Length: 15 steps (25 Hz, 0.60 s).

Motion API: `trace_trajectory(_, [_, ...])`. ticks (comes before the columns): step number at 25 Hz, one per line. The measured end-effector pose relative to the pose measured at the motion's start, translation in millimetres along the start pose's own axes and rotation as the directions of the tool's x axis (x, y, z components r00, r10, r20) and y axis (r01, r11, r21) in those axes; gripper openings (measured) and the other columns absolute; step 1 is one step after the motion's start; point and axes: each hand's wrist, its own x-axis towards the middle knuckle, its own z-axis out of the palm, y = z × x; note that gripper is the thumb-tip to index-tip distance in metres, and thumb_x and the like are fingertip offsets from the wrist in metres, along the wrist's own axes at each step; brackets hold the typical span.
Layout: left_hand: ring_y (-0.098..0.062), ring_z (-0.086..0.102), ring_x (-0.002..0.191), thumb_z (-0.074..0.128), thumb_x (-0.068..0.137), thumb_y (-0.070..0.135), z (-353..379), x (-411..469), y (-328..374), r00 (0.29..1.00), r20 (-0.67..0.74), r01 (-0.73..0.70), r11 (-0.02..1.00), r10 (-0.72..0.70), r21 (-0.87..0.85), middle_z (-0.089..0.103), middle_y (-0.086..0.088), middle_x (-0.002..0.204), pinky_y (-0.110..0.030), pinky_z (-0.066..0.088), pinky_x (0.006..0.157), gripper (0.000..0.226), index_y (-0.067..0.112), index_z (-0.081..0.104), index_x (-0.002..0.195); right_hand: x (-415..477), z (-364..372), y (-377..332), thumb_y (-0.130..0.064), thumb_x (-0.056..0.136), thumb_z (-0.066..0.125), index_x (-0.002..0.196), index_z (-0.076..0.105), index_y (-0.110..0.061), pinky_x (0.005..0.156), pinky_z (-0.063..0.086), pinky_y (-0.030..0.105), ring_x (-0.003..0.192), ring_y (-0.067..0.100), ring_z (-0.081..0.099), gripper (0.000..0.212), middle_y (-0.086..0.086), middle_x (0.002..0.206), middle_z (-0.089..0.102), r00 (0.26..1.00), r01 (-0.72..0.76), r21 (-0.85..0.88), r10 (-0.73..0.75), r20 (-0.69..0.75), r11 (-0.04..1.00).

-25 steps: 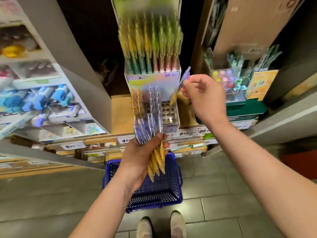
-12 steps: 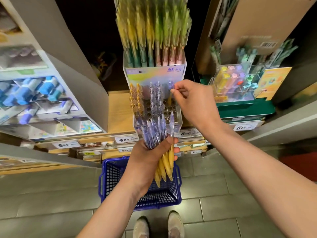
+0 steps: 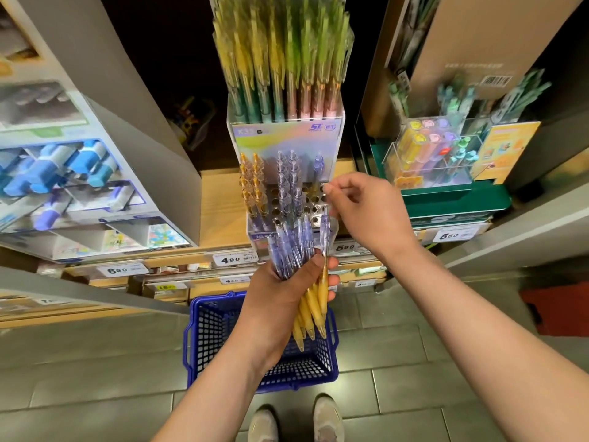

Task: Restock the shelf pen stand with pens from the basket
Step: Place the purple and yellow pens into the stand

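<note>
Purple pen (image 3: 318, 162) newly in stand (image 3: 310, 200); right hand (image 3: 366, 215) down by bundle (image 3: 293, 250).

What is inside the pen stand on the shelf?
The pen stand holds amber-topped pens at left and purple-topped pens in the middle; several holes stand open. The right hand and the pen bundle in the left hand cover its front-right holes.

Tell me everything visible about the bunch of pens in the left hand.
The bunch of pens looks plastic: clear purple-tinted upper halves with clips, yellow lower barrels tapering to tips. The left hand grips it round the middle, near upright, tops fanned toward the pen stand, tips pointing down over the blue basket. The right hand is by the rightmost pen's top; contact is unclear.
</note>
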Motion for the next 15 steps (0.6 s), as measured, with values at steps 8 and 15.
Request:
trace_trajectory(8, [-0.027,0.077,0.092,0.074,0.086,0.03,1,5,-4,0.997,-0.057,-0.058,0.998,0.058,0.006,0.078,-0.012,0.108,-0.035,0.062,0.073,0.024,0.022,0.078,0.108,-54,-6,-8,-0.042,0.082,0.079,0.089,0.076,-0.027,0.069,0.056,0.02,0.072,0.006,0.073,0.017,-0.003,0.08,0.075,0.935,-0.287,0.299,0.198,0.295,0.91])
trace_trajectory(15, [-0.029,0.078,0.088,0.073,0.088,0.024,-8,9,-7,0.992,-0.127,-0.023,1.0,0.023,0.009,0.079,-0.016,0.102,-0.032,0.062,0.066,0.03,0.004,0.072,0.11,-38,-14,-12,-0.019,0.091,0.072,0.095,0.076,-0.017,0.076,0.063,0.033,0.071,0.016,0.072,0.006,0.002,0.078,0.077,0.937,-0.34,0.445,0.256,0.239,0.829])
